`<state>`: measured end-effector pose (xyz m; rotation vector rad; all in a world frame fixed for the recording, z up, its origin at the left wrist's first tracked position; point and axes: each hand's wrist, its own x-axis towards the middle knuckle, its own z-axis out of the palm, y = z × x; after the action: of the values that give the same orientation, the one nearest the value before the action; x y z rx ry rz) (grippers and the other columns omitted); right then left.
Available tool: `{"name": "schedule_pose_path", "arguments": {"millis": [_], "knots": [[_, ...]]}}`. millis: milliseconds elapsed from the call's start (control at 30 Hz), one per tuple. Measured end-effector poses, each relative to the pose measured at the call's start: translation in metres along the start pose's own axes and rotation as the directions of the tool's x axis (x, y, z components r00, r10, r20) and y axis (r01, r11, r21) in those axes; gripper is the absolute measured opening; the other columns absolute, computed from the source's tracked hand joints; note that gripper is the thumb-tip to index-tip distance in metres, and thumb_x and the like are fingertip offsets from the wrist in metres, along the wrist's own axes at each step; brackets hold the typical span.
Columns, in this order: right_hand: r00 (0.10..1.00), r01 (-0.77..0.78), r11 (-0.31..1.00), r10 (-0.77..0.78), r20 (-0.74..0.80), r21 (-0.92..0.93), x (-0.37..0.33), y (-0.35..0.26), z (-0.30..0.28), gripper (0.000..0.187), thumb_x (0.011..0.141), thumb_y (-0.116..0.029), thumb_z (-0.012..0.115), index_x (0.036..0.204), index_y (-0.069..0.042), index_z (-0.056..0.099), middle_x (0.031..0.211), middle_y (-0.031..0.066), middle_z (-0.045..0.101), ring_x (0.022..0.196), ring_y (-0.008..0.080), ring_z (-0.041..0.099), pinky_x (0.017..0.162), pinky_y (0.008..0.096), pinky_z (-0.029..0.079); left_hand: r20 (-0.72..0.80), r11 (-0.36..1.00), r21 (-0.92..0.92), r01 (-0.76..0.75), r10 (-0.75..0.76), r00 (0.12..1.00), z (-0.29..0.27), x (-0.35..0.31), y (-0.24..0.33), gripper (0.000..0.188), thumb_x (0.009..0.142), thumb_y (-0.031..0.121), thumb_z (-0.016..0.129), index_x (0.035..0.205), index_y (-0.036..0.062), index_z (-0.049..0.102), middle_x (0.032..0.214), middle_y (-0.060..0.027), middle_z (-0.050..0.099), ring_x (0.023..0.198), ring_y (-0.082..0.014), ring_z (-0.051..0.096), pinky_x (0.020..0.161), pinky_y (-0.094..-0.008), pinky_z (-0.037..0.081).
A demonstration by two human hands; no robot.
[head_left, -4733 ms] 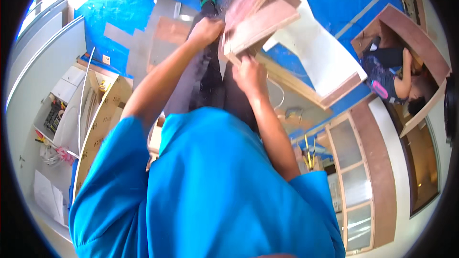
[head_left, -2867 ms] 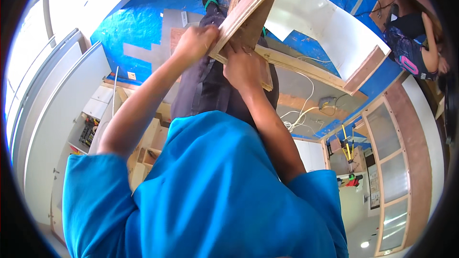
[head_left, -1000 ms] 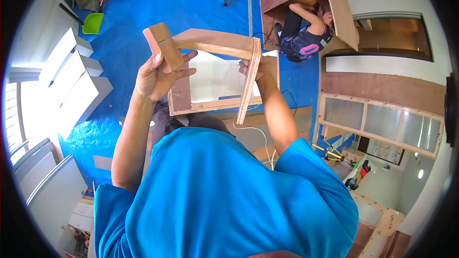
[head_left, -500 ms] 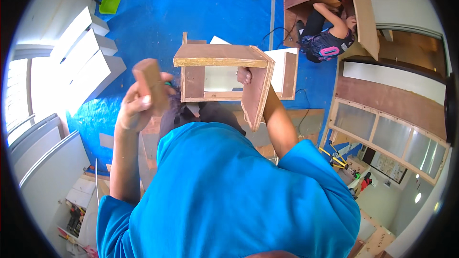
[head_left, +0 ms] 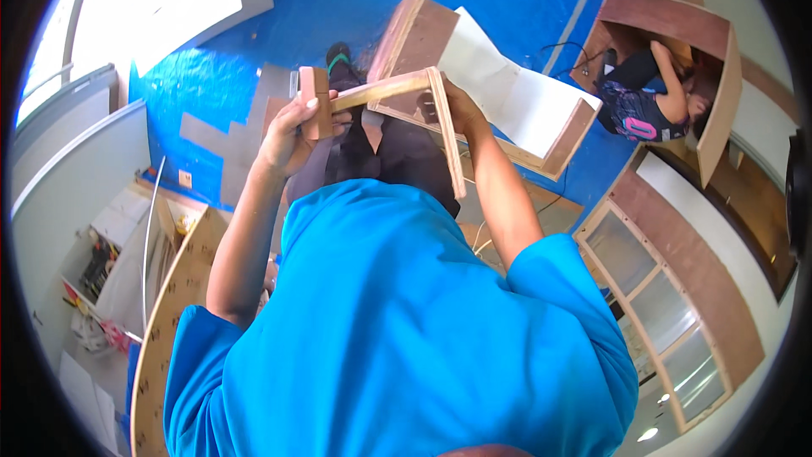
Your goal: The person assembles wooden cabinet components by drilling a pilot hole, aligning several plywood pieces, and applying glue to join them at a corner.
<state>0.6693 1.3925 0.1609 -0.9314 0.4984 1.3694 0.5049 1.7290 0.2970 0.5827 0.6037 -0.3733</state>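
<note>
My left hand (head_left: 290, 134) is closed around a reddish-brown wooden block (head_left: 315, 101), thumb on its near face. The block is at the left end of an L-shaped plywood piece (head_left: 385, 90), two panels joined at a corner; I cannot tell whether they touch. Its pale edges face up, one panel running leftward and the other toward my body. My right hand (head_left: 458, 107) grips the piece near that corner, from the outer right side, with some fingers hidden behind the panel. The piece is held in front of my dark trousers.
An open wooden box with a white inside (head_left: 507, 101) stands on the blue floor covering (head_left: 355, 0) just beyond. At the right, another person (head_left: 643, 101) crouches inside a large wooden cabinet (head_left: 668, 8). White panels (head_left: 190, 8) and grey boards (head_left: 80, 152) are at the left.
The view has turned. My left hand has brought the block to the plywood piece's left end, and the piece has tilted so its edges face up. My right hand has shifted nearer its corner.
</note>
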Motion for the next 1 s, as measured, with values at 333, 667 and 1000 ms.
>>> {"name": "schedule_pose_path", "arguments": {"millis": [333, 667, 1000], "knots": [[0.986, 0.055, 0.979, -0.084, -0.141, -0.196, 0.044, 0.025, 0.045, 0.067, 0.103, -0.053, 0.059, 0.153, -0.009, 0.056, 0.145, 0.0072, 0.063, 0.122, 0.0216, 0.063, 0.108, 0.0382, 0.049, -0.271, 0.995, 0.081, -0.065, 0.084, 0.959, -0.040, -0.004, -0.032, 0.064, 0.097, 0.028, 0.074, 0.146, -0.0062, 0.049, 0.139, -0.0231, 0.059, 0.128, -0.0333, 0.064, 0.114, -0.0462, 0.050], [0.994, 0.061, 0.985, -0.074, -0.075, -0.162, 0.060, 0.022, 0.046, 0.082, 0.097, -0.054, 0.066, 0.163, -0.010, 0.044, 0.157, 0.0072, 0.054, 0.147, 0.0245, 0.047, 0.125, 0.0401, 0.033, -0.282, 0.997, 0.017, -0.071, 0.073, 0.957, -0.060, -0.008, -0.057, 0.073, 0.095, 0.037, 0.075, 0.149, -0.0045, 0.050, 0.141, -0.0209, 0.058, 0.130, -0.0315, 0.062, 0.113, -0.0451, 0.049], [0.834, 0.406, 0.441, -0.536, 0.128, -0.800, 0.067, 0.025, 0.033, 0.037, 0.104, -0.025, 0.065, 0.134, -0.004, 0.067, 0.154, 0.0150, 0.053, 0.144, 0.0320, 0.049, 0.122, 0.0434, 0.039, -0.354, 0.997, -0.053, -0.052, 0.030, 0.935, -0.085, -0.005, -0.077, 0.069, 0.098, 0.037, 0.071, 0.149, -0.0045, 0.050, 0.141, -0.0203, 0.058, 0.125, -0.0318, 0.065, 0.112, -0.0458, 0.051]]}}
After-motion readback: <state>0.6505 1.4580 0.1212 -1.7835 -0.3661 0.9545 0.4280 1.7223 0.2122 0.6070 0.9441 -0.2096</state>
